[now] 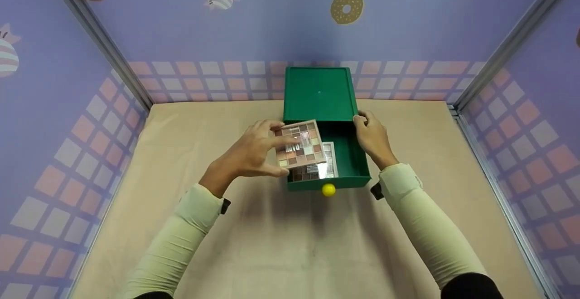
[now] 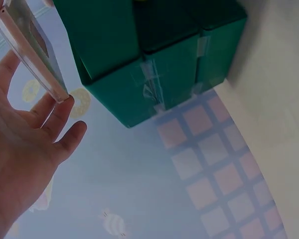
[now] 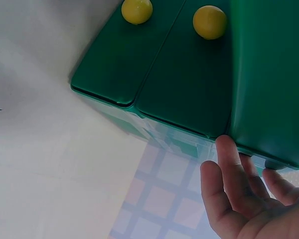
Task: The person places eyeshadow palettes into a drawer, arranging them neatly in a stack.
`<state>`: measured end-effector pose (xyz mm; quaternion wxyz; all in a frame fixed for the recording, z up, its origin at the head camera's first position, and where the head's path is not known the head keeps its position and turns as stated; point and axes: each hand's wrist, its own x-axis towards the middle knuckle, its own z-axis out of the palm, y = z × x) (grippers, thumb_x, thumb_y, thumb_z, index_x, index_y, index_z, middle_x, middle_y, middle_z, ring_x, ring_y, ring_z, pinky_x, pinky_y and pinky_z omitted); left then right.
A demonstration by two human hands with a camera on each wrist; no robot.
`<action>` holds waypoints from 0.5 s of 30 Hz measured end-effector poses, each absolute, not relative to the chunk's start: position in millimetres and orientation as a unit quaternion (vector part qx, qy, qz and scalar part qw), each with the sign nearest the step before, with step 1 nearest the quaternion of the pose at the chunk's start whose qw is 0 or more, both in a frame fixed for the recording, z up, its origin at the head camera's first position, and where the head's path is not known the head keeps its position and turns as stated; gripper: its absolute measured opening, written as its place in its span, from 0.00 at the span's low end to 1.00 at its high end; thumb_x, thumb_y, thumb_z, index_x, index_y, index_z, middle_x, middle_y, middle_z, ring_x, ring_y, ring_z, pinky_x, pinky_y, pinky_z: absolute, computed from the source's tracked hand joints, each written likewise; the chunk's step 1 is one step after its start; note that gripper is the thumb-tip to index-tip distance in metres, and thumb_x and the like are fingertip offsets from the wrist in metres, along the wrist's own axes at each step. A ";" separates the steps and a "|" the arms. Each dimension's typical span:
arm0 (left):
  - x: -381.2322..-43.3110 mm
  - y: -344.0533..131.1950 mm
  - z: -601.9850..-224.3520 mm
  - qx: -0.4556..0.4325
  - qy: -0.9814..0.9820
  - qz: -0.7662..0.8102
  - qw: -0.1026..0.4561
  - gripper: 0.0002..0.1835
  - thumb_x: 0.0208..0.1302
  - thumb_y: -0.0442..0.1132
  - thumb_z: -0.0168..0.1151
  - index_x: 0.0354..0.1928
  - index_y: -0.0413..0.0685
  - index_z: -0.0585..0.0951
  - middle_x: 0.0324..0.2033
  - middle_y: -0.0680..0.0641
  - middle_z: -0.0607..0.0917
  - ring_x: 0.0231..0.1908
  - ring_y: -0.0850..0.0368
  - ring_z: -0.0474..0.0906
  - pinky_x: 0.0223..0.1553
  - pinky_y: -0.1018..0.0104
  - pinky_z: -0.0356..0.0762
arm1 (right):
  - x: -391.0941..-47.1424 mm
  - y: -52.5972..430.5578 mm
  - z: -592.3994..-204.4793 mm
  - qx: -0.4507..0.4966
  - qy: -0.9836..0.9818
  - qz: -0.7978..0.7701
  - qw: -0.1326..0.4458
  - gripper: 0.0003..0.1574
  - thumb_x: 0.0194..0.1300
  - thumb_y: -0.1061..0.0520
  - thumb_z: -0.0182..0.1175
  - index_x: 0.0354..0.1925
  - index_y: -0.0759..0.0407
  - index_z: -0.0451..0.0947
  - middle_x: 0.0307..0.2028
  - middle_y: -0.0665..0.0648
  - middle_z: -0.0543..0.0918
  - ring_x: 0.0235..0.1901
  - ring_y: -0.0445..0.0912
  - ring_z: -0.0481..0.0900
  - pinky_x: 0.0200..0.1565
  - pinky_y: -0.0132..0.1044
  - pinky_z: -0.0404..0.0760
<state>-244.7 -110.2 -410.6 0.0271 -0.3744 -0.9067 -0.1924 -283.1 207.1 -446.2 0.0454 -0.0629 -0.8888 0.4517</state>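
My left hand (image 1: 253, 151) holds an eyeshadow palette (image 1: 300, 144) with a clear lid, tilted above an open green drawer (image 1: 351, 154). The left wrist view shows this palette (image 2: 32, 57) edge-on between my fingers. Inside the drawer lies a second palette (image 1: 330, 156), partly hidden under the held one. The drawer has a yellow knob (image 1: 328, 190) and extends from the top of a green drawer unit (image 1: 319, 93). My right hand (image 1: 372, 136) touches the unit's front right corner; in the right wrist view, its fingers (image 3: 230, 154) lie against the side.
Below the open drawer are two shut drawers with yellow knobs (image 3: 210, 22). A cream cloth (image 1: 217, 240) covers the table. Purple patterned walls (image 1: 272, 27) with metal corner posts (image 1: 97, 36) enclose the back and sides.
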 end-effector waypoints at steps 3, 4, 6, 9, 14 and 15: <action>-245.3 -100.3 -411.0 -0.383 -0.904 -0.188 0.020 0.36 0.46 0.64 0.69 0.62 0.80 0.72 0.65 0.43 0.68 0.62 0.43 0.63 0.64 0.41 0.60 | -283.0 207.2 -446.4 -0.065 -0.889 0.452 0.045 0.31 0.72 0.41 0.39 0.66 0.51 0.66 0.62 0.61 0.75 0.60 0.55 0.73 0.61 0.54 0.71; -245.6 -97.4 -411.4 -0.387 -0.903 -0.183 0.019 0.36 0.46 0.65 0.69 0.61 0.80 0.72 0.64 0.44 0.68 0.62 0.43 0.63 0.65 0.41 0.60 | -282.8 207.1 -446.4 -0.066 -0.889 0.452 0.045 0.31 0.72 0.40 0.39 0.66 0.51 0.66 0.62 0.61 0.74 0.60 0.55 0.73 0.61 0.54 0.71; -246.1 -92.2 -412.4 -0.396 -0.901 -0.175 0.019 0.35 0.46 0.65 0.69 0.60 0.78 0.74 0.64 0.43 0.69 0.61 0.43 0.64 0.65 0.43 0.60 | -282.3 206.8 -446.1 -0.067 -0.889 0.451 0.043 0.32 0.72 0.40 0.39 0.67 0.51 0.65 0.63 0.61 0.74 0.61 0.56 0.73 0.62 0.54 0.71; -246.5 -85.6 -413.6 -0.408 -0.899 -0.158 0.019 0.34 0.46 0.67 0.67 0.59 0.77 0.76 0.63 0.43 0.69 0.61 0.44 0.64 0.64 0.44 0.61 | -281.5 206.5 -445.7 -0.069 -0.889 0.452 0.039 0.33 0.72 0.39 0.38 0.68 0.50 0.64 0.64 0.61 0.73 0.61 0.56 0.72 0.62 0.54 0.70; -246.2 -78.4 -414.7 -0.411 -0.899 -0.150 0.008 0.33 0.47 0.67 0.66 0.59 0.75 0.76 0.63 0.43 0.69 0.60 0.45 0.64 0.64 0.45 0.63 | -282.8 206.5 -445.6 -0.069 -0.891 0.447 0.039 0.33 0.72 0.39 0.37 0.68 0.51 0.64 0.64 0.61 0.73 0.62 0.56 0.72 0.63 0.54 0.69; -246.3 -77.2 -414.7 -0.411 -0.900 -0.148 0.005 0.33 0.47 0.67 0.66 0.59 0.74 0.76 0.64 0.44 0.69 0.60 0.45 0.64 0.64 0.46 0.63 | -283.3 206.6 -445.8 -0.069 -0.892 0.445 0.041 0.33 0.72 0.39 0.37 0.68 0.51 0.64 0.63 0.62 0.73 0.62 0.57 0.72 0.63 0.54 0.69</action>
